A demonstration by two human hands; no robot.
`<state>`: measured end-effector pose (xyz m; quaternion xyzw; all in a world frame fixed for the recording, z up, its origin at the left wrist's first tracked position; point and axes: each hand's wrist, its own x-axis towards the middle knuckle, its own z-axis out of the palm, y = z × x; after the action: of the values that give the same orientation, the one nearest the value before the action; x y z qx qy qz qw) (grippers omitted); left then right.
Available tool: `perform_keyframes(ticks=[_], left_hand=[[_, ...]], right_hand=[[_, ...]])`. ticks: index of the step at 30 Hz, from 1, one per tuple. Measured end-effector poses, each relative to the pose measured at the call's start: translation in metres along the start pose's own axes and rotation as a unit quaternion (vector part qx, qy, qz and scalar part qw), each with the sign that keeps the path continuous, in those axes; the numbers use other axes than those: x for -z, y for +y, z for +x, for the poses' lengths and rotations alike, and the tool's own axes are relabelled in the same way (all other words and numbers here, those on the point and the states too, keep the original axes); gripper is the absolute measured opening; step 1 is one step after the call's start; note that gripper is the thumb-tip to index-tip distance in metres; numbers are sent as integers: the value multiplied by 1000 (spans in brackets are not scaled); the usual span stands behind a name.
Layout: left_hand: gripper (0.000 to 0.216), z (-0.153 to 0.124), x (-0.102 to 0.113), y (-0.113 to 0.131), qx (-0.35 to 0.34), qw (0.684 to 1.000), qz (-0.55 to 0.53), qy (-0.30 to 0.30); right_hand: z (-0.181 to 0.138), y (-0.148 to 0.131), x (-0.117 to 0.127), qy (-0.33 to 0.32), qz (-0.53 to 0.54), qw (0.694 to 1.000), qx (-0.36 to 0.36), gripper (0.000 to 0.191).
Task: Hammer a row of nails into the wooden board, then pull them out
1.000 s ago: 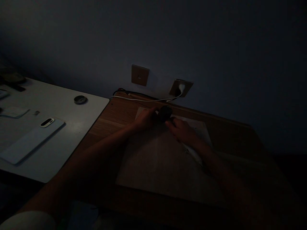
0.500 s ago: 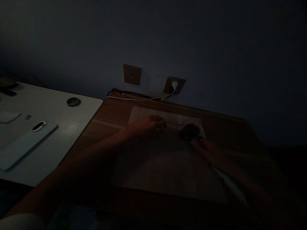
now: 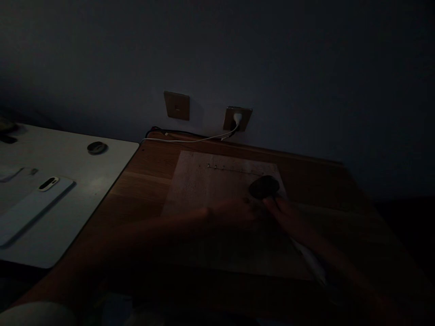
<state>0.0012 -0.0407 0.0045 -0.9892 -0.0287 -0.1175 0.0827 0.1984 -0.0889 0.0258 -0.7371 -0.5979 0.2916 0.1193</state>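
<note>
The room is very dark. My right hand (image 3: 287, 217) is closed around a mallet-like tool with a rounded dark head (image 3: 264, 187) and a pale handle (image 3: 311, 262); its exact kind is hard to make out. That head is over the right part of a pale rectangular board (image 3: 190, 185). Across the board's far part runs a row of small, thin metal pieces (image 3: 215, 167), perhaps nails. My left hand (image 3: 238, 212) is over the board, close to the right hand and just below the tool's head. Motion and shadow smear its fingers.
The board lies on a wooden desk (image 3: 146, 176) against a wall with two outlet plates (image 3: 176, 106); a white plug (image 3: 237, 118) and cable (image 3: 190, 141) are at one. On a white table (image 3: 74, 156) at left lie a phone (image 3: 37, 208) and a small round dark object (image 3: 96, 147).
My left hand has moved from the board's far part toward me and right, near my right hand, uncovering the row of metal pieces. My right hand still holds the tool. The view has shifted slightly.
</note>
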Motion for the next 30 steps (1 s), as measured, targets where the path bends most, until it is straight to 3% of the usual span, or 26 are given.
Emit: perform_keyframes(ticks=[7, 11, 14, 16, 19, 22, 26, 30], left_hand=[[16, 1, -1, 2, -54, 998, -20, 38], [13, -18, 4, -11, -55, 996, -30, 62], [12, -49, 13, -35, 4, 997, -56, 56], [15, -73, 18, -57, 84, 991, -94, 48], [18, -106, 21, -91, 238, 952, -175, 85], [19, -127, 15, -116, 338, 909, -205, 130], [21, -137, 2, -127, 404, 872, -240, 138], [22, -137, -4, -126, 411, 865, -243, 153]], right_hand=[[1, 7, -4, 24, 9, 1000, 17, 40], [1, 9, -7, 25, 22, 999, 7, 46], [1, 11, -9, 32, 48, 998, 18, 47], [1, 12, -9, 36, 58, 997, 22, 45], [1, 12, -8, 22, 56, 998, 7, 43], [1, 12, -8, 23, 59, 998, 2, 44], [2, 13, -10, 33, 60, 998, -3, 46], [0, 11, -10, 2, 86, 996, -7, 45]])
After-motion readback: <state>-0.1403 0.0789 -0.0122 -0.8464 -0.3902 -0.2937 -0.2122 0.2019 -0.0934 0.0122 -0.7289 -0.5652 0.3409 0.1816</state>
